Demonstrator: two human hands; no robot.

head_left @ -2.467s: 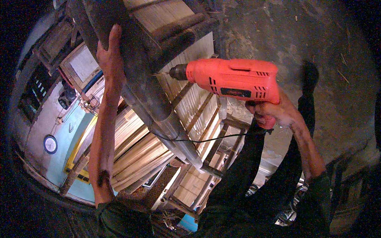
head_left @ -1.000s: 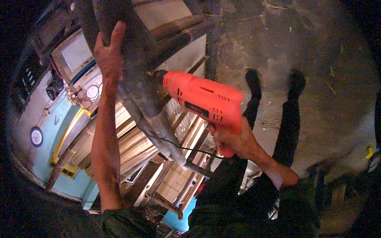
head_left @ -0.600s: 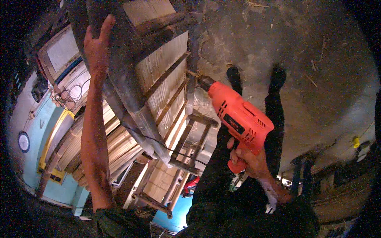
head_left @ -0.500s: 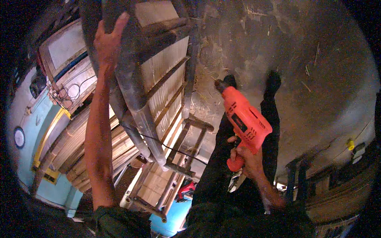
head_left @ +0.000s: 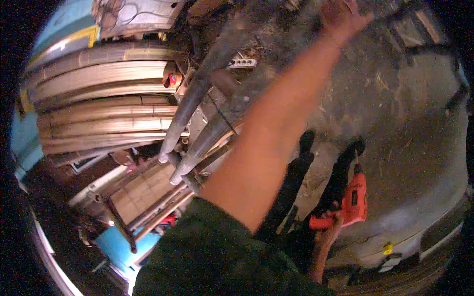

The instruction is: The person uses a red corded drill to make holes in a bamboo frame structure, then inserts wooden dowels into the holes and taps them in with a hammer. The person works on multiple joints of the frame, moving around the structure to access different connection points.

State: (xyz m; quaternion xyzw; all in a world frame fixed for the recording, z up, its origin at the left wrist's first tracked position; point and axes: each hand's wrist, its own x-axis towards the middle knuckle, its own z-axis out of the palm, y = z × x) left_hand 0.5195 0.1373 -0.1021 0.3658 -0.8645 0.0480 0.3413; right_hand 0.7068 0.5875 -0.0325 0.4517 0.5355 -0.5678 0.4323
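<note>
My left arm stretches up across the view, and my left hand is at the top edge, blurred, fingers apart against the upper part of a grey metal tube frame. Whether it grips the frame is unclear. Low on the right, my right hand is closed around the handle of a red power drill. The drill hangs by my leg with its bit pointing up and away from me, well clear of the frame.
Long pale curved panels lie stacked on the left. A blue object sits at lower left below a wooden frame. My dark shoes stand on rough concrete floor. A white socket strip lies near the tubes.
The view has swung round sharply. My right hand has lowered the drill from the frame down to my side. My left arm now reaches across toward the top right.
</note>
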